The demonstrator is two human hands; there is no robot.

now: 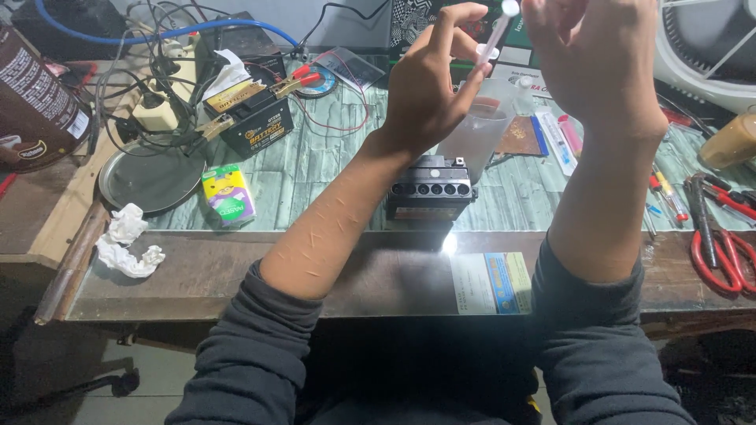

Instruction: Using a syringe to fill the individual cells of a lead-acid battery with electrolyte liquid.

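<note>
the thin white plastic syringe (496, 33) is held up in the air between both hands, its long axis slanting from lower left to upper right, plunger end uppermost. nearest the person, the small black battery with a row of open filler holes (431, 189) sits on the tabletop (315, 267). above it, a translucent plastic cup (477, 134). the left hand (429, 90) pinches the barrel; the right hand (591, 59) grips the upper end, and its fingers are cropped. the syringe tip points down toward the cup.
</note>
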